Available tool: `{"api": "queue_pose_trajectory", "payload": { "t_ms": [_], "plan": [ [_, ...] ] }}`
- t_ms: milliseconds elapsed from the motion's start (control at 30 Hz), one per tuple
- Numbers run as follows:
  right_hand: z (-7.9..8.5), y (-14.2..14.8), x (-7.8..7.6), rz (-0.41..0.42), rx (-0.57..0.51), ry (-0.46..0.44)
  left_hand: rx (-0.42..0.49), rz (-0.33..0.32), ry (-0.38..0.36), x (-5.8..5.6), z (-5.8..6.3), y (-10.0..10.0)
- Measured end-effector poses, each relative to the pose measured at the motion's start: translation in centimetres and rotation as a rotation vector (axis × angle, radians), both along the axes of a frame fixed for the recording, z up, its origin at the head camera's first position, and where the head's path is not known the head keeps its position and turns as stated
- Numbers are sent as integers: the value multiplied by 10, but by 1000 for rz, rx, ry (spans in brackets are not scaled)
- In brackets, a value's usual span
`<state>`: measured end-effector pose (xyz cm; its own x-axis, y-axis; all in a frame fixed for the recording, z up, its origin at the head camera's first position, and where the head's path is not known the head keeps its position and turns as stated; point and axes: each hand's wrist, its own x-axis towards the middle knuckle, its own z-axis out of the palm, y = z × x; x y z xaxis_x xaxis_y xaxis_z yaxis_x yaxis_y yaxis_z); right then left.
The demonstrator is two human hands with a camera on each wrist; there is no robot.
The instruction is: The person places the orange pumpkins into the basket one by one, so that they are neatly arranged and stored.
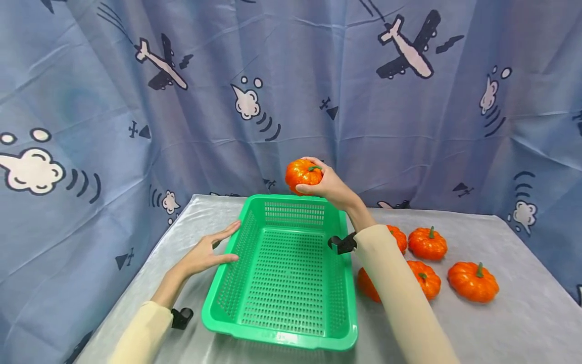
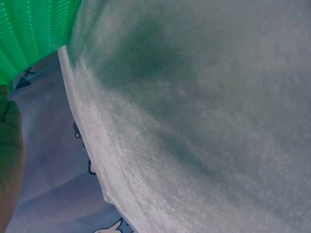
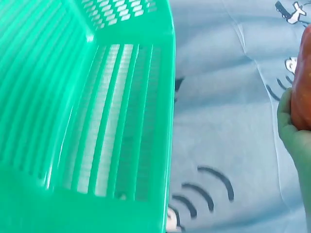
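Observation:
My right hand (image 1: 335,189) grips a shiny orange pumpkin (image 1: 299,173) with a green stem, fingers over its top and thumb below. The pumpkin is held up by the far rim of a green plastic basket (image 1: 279,339) with slotted walls and floor; nothing lies inside. In the right wrist view the pumpkin (image 3: 302,80) shows only partly, at the right edge. My left hand (image 1: 200,256) is at the basket's left rim, thumb and fingers spread and fairly straight, their tips at the rim. The left wrist view catches just part of this hand (image 2: 9,150) beside the basket (image 2: 34,34).
Several more orange pumpkins, one of them at the far right (image 1: 473,282), sit right of the basket, some partly behind my right sleeve (image 1: 400,288). A pale cloth covers the table (image 1: 459,333). A blue curtain (image 1: 291,65) with airplane prints hangs behind and at the sides.

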<state>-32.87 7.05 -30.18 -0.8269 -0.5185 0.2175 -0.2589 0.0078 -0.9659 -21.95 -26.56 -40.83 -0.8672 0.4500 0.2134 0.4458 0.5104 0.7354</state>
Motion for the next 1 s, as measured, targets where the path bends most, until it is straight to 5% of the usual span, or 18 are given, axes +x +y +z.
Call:
{"api": "queue_pose_trajectory", "payload": {
  "t_ms": [333,633,1000],
  "plan": [
    [-21,-56,-15,-14,-149,-22,21,-5,-8,-1,-5,4],
    [-65,-71,-22,-131,-86,-67,19,8,5,-1,-8,5],
    [-92,-70,-21,-3,25,-142,-13,37,17,-3,-3,0]
  ]
}}
